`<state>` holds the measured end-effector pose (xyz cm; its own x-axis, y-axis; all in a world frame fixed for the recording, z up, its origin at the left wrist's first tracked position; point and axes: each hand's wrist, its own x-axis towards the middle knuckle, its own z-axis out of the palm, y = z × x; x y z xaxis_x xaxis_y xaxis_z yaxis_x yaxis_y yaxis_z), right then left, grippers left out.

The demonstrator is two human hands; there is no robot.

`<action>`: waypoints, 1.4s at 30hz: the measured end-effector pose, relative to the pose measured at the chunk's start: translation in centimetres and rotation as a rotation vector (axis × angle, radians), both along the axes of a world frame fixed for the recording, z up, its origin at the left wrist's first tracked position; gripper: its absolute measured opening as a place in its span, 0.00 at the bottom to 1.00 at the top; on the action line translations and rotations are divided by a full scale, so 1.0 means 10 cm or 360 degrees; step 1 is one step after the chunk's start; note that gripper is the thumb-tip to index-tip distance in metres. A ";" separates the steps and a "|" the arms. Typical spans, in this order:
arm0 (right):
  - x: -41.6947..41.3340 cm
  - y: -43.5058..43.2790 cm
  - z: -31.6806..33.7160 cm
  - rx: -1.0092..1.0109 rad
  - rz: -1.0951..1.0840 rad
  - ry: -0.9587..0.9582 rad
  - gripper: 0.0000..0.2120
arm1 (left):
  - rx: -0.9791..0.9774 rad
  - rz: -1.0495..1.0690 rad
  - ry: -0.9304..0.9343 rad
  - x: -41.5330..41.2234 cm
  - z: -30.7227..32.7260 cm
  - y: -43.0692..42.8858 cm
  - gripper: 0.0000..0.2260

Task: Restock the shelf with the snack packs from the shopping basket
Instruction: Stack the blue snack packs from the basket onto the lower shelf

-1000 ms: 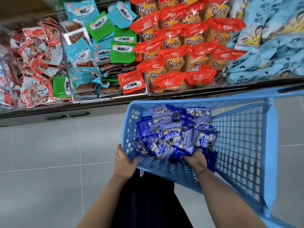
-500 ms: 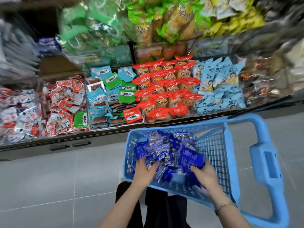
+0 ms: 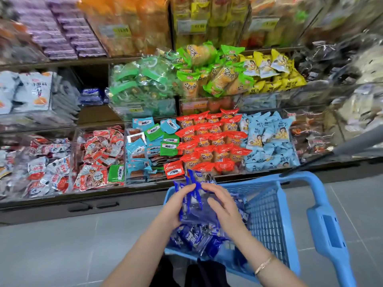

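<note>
Head view: snack packs (image 3: 191, 212) held over the basket (image 3: 294, 176).
Left hand (image 3: 176, 204), right hand (image 3: 224, 206) curled round them; next, reach far to shelf (image 3: 97, 114).

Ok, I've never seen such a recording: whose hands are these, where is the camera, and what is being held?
There is no machine: these are a person's bare hands, filmed by one wide-angle camera worn on the head, looking forward and down. The left hand and right hand together grip a bundle of blue snack packs above a blue shopping basket, where more blue packs lie. Beyond stand store shelves with bins of red, green, yellow and pale-blue snacks; the upper shelves are blurred.
</note>
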<state>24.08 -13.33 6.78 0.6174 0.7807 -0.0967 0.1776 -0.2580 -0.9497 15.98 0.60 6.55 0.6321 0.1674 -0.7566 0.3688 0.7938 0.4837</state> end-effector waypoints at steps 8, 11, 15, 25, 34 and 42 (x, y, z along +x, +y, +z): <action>0.13 0.15 0.10 -0.0092 -0.0434 0.0715 0.31 | 0.0118 0.0005 -0.0035 -0.17 0.01 0.06 0.21; 0.11 0.13 0.05 0.0006 -0.0361 0.1389 0.31 | 0.0166 0.0012 -0.0092 -0.16 0.00 0.06 0.20; 0.18 0.06 -0.07 0.0006 -0.0676 0.1502 0.29 | 0.0146 0.0130 -0.0047 -0.17 -0.01 0.06 0.19; 0.04 0.04 -0.09 -0.0233 -0.0348 0.1478 0.30 | 0.0292 0.0159 -0.0054 -0.16 -0.04 0.02 0.23; 0.12 0.03 -0.14 -0.0299 -0.0604 0.1592 0.39 | 0.0226 0.0275 -0.0051 -0.39 -0.11 0.11 0.19; -0.37 0.71 -0.07 -0.0427 -0.0288 0.1225 0.14 | 0.0173 0.0365 -0.0185 -0.79 -0.15 0.39 0.22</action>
